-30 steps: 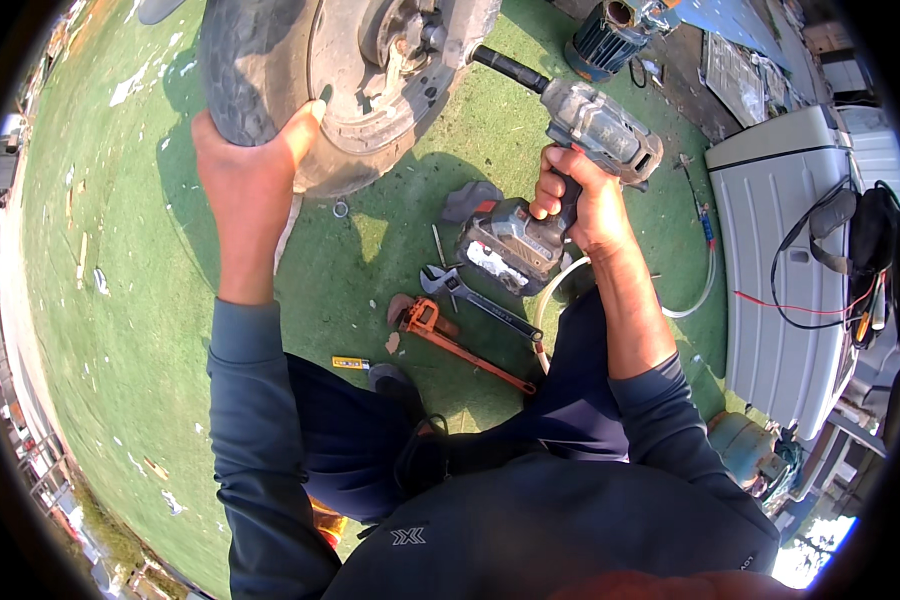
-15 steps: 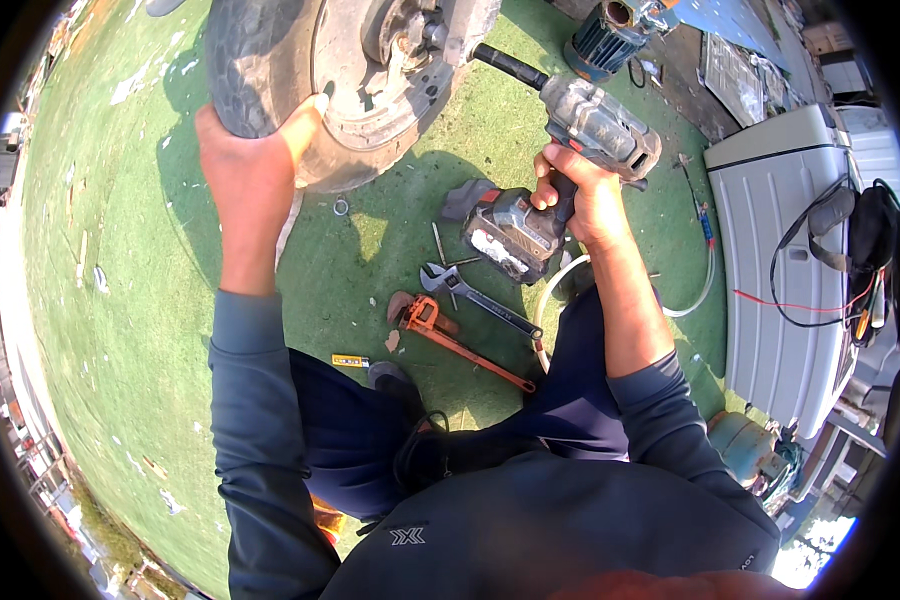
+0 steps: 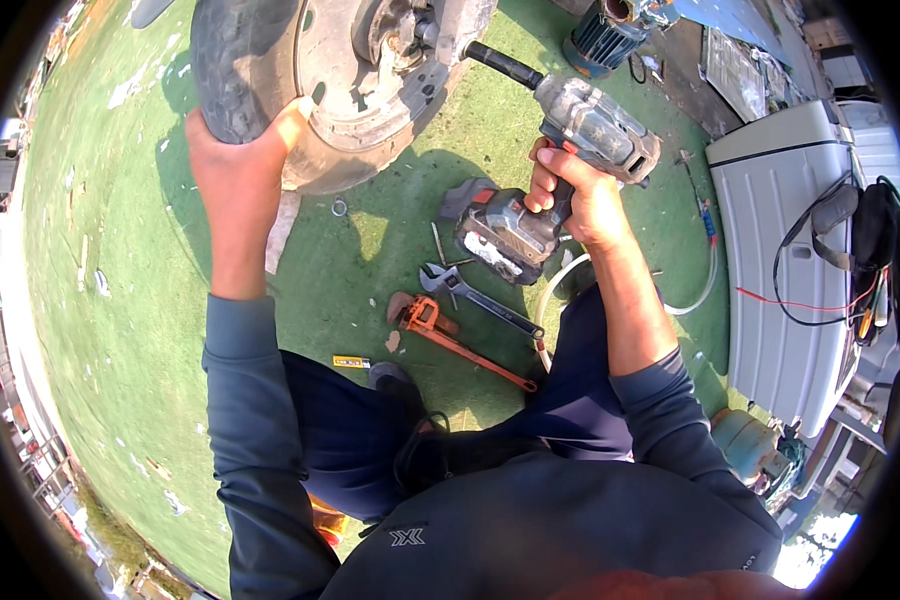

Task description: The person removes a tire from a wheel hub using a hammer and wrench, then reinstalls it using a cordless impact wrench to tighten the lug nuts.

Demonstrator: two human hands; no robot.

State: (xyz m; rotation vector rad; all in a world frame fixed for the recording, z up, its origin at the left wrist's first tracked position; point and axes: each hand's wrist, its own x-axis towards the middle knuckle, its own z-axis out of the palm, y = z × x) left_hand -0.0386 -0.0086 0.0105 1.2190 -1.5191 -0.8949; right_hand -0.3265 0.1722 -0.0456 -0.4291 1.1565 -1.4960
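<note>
My left hand (image 3: 238, 165) grips the near edge of a worn tyre (image 3: 238, 70) on a dusty metal wheel (image 3: 355, 125), thumb on the rim side and the other fingers hidden beneath. In my right hand (image 3: 587, 190) is a cordless impact wrench (image 3: 595, 125), held by its handle with a large battery (image 3: 505, 235) below. Its long black socket (image 3: 503, 64) points up and left and meets the wheel's hub assembly at the right side. Whether the socket sits on a nut there is hidden.
On the green ground between my legs lie an adjustable wrench (image 3: 483, 302), an orange pipe wrench (image 3: 460, 345) and a small yellow packet (image 3: 351, 362). A metal ring (image 3: 339, 208) lies below the wheel. A blue motor (image 3: 605, 40) stands far right; a grey case (image 3: 785, 260) with cables is at right.
The wheel and my left hand have shifted slightly left. The impact wrench has moved a little left too, its socket still against the hub assembly.
</note>
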